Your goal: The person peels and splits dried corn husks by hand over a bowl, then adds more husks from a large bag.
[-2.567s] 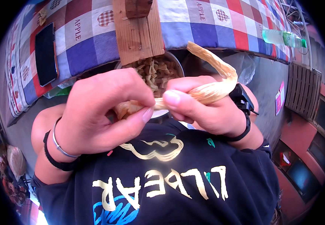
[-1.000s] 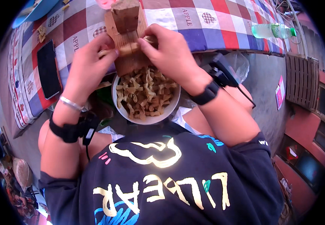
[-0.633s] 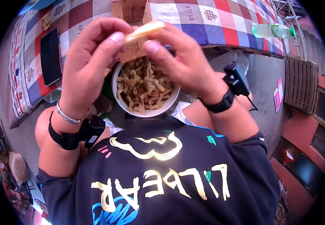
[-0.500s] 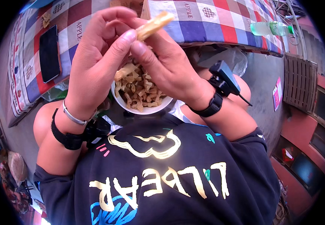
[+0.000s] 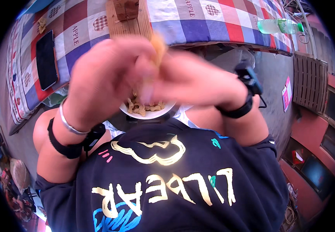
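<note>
My hands meet over a white bowl, both smeared by motion. A pale yellow, stick-like strip of food pokes up between them, its lower part hidden. My left hand curls its fingers closed around the strip's side. Against it from the right comes my right hand, its fingertips too blurred to tell how they grip. Torn, light brown pieces of the same sort of food lie in the bowl, which sits between my legs and is largely covered by the hands.
Ahead stands a table with a checked cloth. On it are a wooden board with a wooden block, a black phone at left, and a clear bottle with a green cap at right. A wooden slatted piece stands farther right.
Both hands have come down nearer the bowl, and the right wrist has swung outward to the right. The strip now points more upright. The board and block on the table have come into view.
</note>
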`<state>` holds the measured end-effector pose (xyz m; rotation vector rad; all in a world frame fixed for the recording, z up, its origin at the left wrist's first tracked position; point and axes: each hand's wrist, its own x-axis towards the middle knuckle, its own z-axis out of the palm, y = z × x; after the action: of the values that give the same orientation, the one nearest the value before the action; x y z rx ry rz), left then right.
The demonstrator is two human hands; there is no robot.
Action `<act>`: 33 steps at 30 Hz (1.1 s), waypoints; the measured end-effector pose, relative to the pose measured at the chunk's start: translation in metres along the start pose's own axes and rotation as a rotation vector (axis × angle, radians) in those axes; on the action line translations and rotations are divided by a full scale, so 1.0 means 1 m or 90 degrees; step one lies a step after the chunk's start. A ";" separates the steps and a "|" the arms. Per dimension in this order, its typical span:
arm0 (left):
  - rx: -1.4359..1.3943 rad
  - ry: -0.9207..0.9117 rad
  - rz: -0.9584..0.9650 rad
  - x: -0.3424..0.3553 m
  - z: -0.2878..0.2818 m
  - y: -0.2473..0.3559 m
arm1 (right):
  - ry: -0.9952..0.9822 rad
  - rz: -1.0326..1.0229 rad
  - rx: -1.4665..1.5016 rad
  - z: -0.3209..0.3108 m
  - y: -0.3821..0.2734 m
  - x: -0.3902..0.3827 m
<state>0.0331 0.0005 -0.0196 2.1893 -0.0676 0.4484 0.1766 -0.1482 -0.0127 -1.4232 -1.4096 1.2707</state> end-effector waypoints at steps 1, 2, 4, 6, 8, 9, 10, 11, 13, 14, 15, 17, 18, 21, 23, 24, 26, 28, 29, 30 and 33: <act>0.060 -0.043 0.182 0.005 0.004 -0.007 | -0.198 0.111 0.049 0.013 -0.004 0.004; 0.036 -0.130 0.210 0.004 0.013 -0.001 | -0.244 0.080 0.082 0.033 0.003 -0.002; 0.040 -0.159 0.236 0.003 0.020 0.003 | -0.247 0.083 0.201 0.052 0.013 -0.005; 0.087 -0.041 0.229 0.006 0.015 0.000 | -0.290 0.156 0.217 0.045 0.015 0.000; 0.094 -0.048 0.239 0.013 0.002 0.005 | -0.318 0.187 0.231 0.031 0.006 0.008; 0.076 -0.064 0.259 0.016 0.002 0.007 | -0.264 0.076 0.259 0.043 0.011 0.007; 0.046 -0.065 0.283 0.015 0.007 0.013 | -0.209 -0.038 0.279 0.065 0.019 0.005; 0.020 -0.067 0.293 0.009 0.018 0.014 | -0.214 -0.070 0.251 0.070 0.023 0.008; -0.021 -0.184 0.253 0.005 0.028 0.009 | -0.202 -0.124 0.193 0.075 0.024 0.013; 0.079 -0.102 0.231 0.007 0.023 0.008 | -0.250 0.006 0.234 0.068 0.020 0.012; 0.178 -0.019 0.207 0.012 0.013 0.007 | -0.296 0.137 0.274 0.062 0.013 0.014; 0.212 0.072 0.193 0.020 -0.016 0.000 | -0.156 0.167 0.277 0.057 0.009 0.010; 0.142 0.055 0.153 0.018 -0.024 0.003 | -0.147 0.185 0.280 0.051 0.007 0.009; 0.048 -0.185 -0.018 0.000 -0.029 0.008 | -0.044 0.142 0.278 0.043 0.003 0.008; -0.018 -0.109 -0.120 -0.010 -0.015 0.003 | 0.059 0.110 0.275 0.042 0.004 0.008; -0.096 -0.035 -0.215 -0.013 -0.011 0.006 | 0.119 0.105 0.272 0.042 0.005 0.010; -0.248 0.057 -0.383 -0.018 -0.010 0.012 | 0.250 0.073 0.286 0.042 0.005 0.014; -0.201 0.035 -0.213 -0.021 -0.004 0.013 | 0.324 0.013 0.305 0.041 0.010 0.015; -0.127 0.006 -0.088 -0.024 -0.004 0.008 | 0.358 -0.009 0.266 0.039 0.008 0.015; -0.233 -0.008 -0.167 -0.028 -0.008 0.010 | 0.345 -0.012 0.300 0.036 0.005 0.014; -0.460 0.137 -0.268 -0.030 -0.004 -0.001 | 0.297 -0.015 0.408 0.031 -0.002 0.011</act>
<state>0.0044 0.0007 -0.0287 1.3867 0.3013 0.3429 0.1453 -0.1414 -0.0188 -1.1409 -0.6225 1.1333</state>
